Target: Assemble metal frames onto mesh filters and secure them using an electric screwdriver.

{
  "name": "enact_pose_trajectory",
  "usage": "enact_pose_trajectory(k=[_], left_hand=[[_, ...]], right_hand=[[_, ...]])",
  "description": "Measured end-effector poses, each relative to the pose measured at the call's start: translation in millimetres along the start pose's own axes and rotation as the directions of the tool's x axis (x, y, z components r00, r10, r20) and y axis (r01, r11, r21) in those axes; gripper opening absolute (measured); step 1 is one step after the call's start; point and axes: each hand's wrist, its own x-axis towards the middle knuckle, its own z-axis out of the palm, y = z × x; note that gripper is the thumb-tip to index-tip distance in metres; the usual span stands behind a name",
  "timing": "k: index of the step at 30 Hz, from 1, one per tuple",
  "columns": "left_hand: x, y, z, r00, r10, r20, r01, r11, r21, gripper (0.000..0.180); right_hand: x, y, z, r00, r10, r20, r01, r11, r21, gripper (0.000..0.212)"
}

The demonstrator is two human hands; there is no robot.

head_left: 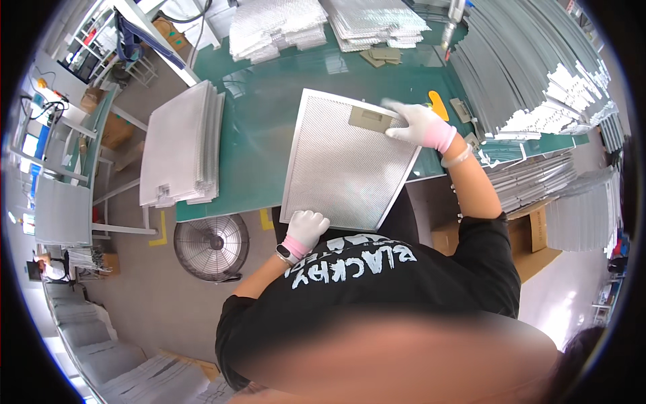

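Note:
A framed metal mesh filter panel (343,168) slants over the near edge of the green table, with a beige handle plate (369,119) near its far edge. My left hand (307,227), in a white glove with a pink cuff, is closed on the panel's near left corner. At the far right corner, my right hand (416,124), gloved alike, grips the panel's edge beside the handle plate. Its forefinger is slightly blurred, and the fingertips behind the frame are hidden. Just beyond this hand lies a yellow-orange flat piece (438,106).
Stacked mesh panels (180,145) lie at the table's (252,135) left; more white mesh sheets (276,27) lie at the back. Small beige plates (381,56) sit near them. Tall stacks of grey frames (525,60) crowd the right. A floor fan (212,246) stands below left.

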Motion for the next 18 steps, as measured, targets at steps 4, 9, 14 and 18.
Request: enact_pose_trajectory(k=[4, 9, 14, 18], left_hand=[[12, -14, -66, 0.967, 0.132, -0.216, -0.188, 0.947, -0.262, 0.033], [-22, -95, -145, 0.561, -0.268, -0.783, 0.497, 0.865, 0.06, 0.042], [-65, -201, -163, 0.244, -0.96, -0.135, 0.92, 0.185, 0.345, 0.079], [-71, -211, -178, 0.213, -0.976, -0.032, 0.968, 0.207, 0.144, 0.085]], right_hand=[[-28, -19, -35, 0.994, -0.09, -0.06, 0.093, 0.995, 0.037, 0.032], [-185, -14, -105, 0.676, 0.469, -0.569, -0.177, 0.852, 0.493, 0.052], [-220, -79, -181, -0.057, 0.239, -0.969, 0.165, 0.96, 0.227, 0.051], [-250, -44, -288, -0.042, -0.006, -0.999, -0.069, 0.998, -0.003, 0.055]])
